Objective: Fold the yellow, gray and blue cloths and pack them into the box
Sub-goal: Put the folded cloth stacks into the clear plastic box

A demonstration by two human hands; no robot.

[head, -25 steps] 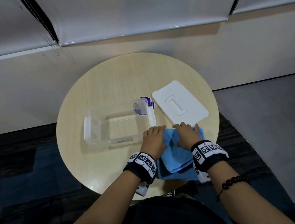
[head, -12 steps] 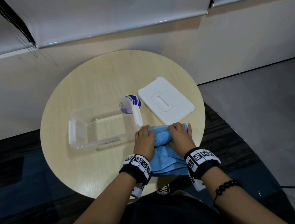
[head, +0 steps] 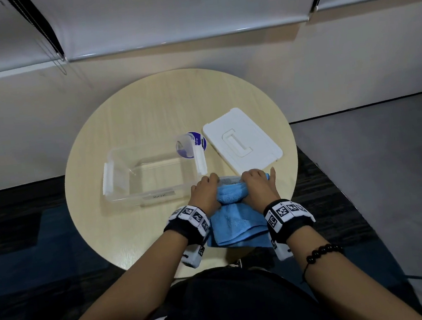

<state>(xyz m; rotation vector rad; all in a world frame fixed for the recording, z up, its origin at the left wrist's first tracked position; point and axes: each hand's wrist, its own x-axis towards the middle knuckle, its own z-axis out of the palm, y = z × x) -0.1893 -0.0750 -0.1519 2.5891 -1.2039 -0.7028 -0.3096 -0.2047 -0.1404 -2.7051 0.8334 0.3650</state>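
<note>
A blue cloth (head: 235,220) lies at the near edge of the round table, its far part rolled up into a thick fold. My left hand (head: 204,193) grips the left end of that roll, fingers curled round it. My right hand (head: 257,186) grips the right end the same way. A strip of gray cloth (head: 229,180) shows just beyond the roll, between my hands. The clear plastic box (head: 153,195) stands open and bare inside, just left of my left hand. No yellow cloth is in view.
The box's white lid (head: 242,140) lies flat at the right, just beyond my right hand. A round blue-and-white sticker (head: 197,141) sits between box and lid. The light wooden round table (head: 146,109) stands against a white wall; dark carpet surrounds it.
The far edge of the blue cloth has been rolled toward me into a thicker bunch. Both hands have curled round the roll. The camera view has shifted.
</note>
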